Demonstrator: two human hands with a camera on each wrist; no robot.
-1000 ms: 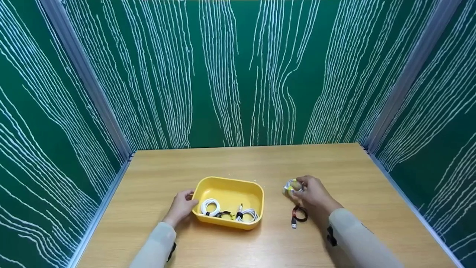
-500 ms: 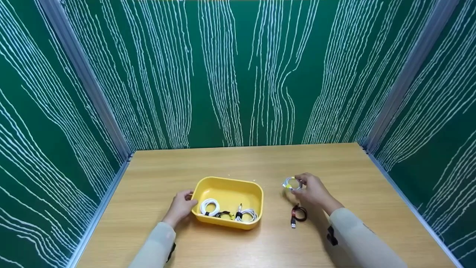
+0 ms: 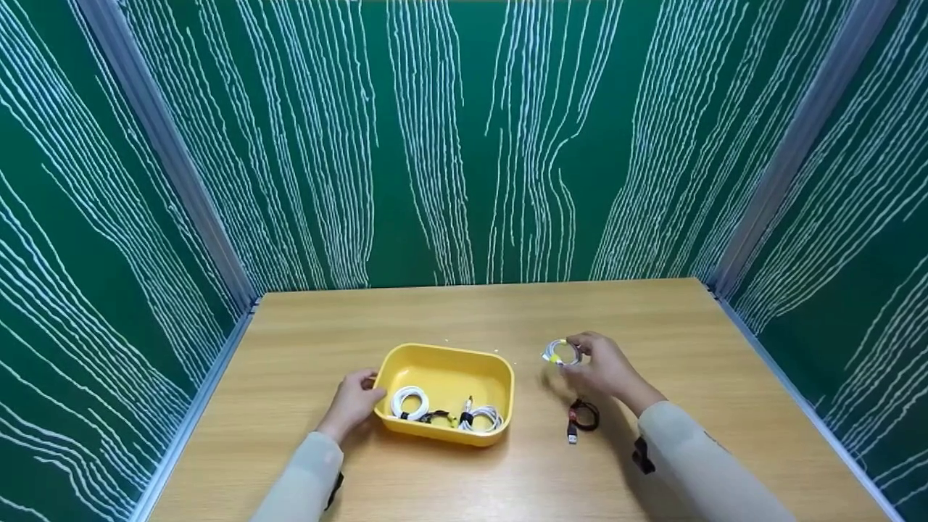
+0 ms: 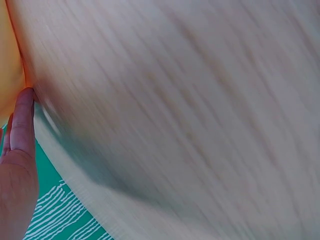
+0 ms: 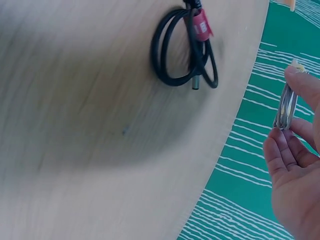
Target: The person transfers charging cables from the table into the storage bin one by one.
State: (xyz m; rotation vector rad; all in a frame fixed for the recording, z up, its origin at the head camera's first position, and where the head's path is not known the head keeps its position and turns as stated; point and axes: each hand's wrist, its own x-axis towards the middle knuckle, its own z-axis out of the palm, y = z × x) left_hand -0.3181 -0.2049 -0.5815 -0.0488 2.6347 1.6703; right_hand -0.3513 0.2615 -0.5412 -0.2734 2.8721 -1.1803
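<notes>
My right hand (image 3: 596,366) pinches a small white coiled cable (image 3: 560,353) with a yellow tie and holds it lifted above the wooden table (image 3: 652,319), to the right of the yellow tray (image 3: 442,356). In the right wrist view the coil (image 5: 285,106) stands edge-on between my fingertips (image 5: 303,85). My left hand (image 3: 354,400) rests against the tray's left wall, fingers touching its outside (image 4: 22,120). Inside the tray lie a white coil (image 3: 409,401), a second white coil (image 3: 484,417) and a dark cable (image 3: 435,416). A black coiled cable with a red tie (image 3: 582,417) (image 5: 185,47) lies on the table below my right hand.
Green panels with white lines (image 3: 464,145) wall in the table on three sides, with metal strips (image 3: 797,138) at the corners. Bare wood stretches behind the tray and to the far right.
My right hand has lifted the white coil off the table and carried it a little up and left, toward the tray. The left hand and tray have stayed put.
</notes>
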